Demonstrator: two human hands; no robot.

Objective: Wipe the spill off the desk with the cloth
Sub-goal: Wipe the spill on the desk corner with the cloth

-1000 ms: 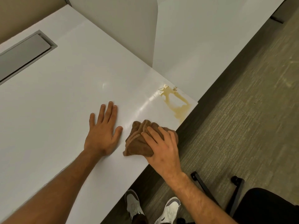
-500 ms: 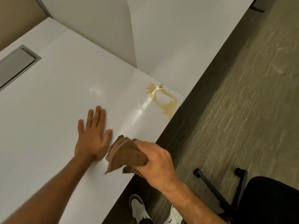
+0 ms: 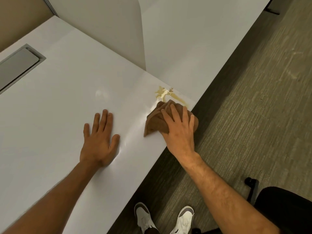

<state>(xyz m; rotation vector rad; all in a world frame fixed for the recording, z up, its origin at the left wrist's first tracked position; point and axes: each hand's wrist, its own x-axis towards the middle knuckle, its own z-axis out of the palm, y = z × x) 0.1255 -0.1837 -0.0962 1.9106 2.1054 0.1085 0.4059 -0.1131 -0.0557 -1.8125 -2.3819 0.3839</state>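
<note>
A yellowish-brown spill [image 3: 164, 95] lies at the far right corner of the white desk [image 3: 59, 102], beside its edge. My right hand [image 3: 179, 130] presses a bunched brown cloth [image 3: 156, 121] flat on the desk, with the cloth's far tip touching the near side of the spill and covering part of it. My left hand [image 3: 99, 141] rests palm down on the desk, fingers spread, holding nothing, a hand's width left of the cloth.
A grey cable hatch [image 3: 18, 65] sits in the desk at the far left. A white divider panel [image 3: 118, 31] rises behind the spill, with a second desk [image 3: 194, 39] beyond. Carpet, my shoes [image 3: 145, 217] and a black chair [image 3: 283, 205] lie to the right.
My right hand lifted the cloth off the desk, then carried it forward and set it down against the spill. My left hand stayed flat on the desk.
</note>
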